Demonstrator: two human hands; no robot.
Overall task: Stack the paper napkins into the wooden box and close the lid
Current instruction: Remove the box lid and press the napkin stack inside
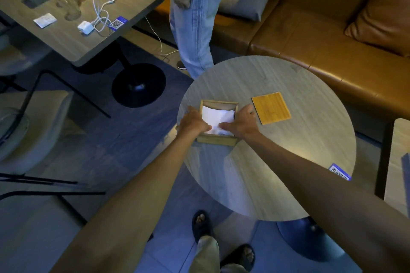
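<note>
A square wooden box [218, 103] stands open near the left edge of the round table [288, 139]. White paper napkins [216, 116] lie inside it, slightly rumpled. My left hand [194, 121] rests over the box's left wall with its thumb on the napkins. My right hand [240, 123] lies over the right wall, fingers pressing on the napkins from the other side. The flat wooden lid [271, 107] lies on the table just right of the box, apart from both hands.
A person in jeans [193, 29] stands just beyond the table. A tan leather sofa [321, 40] runs behind. A QR sticker [340, 171] sits at the table's right rim. Another table [73, 35] with glasses and cables is at back left; chairs stand left.
</note>
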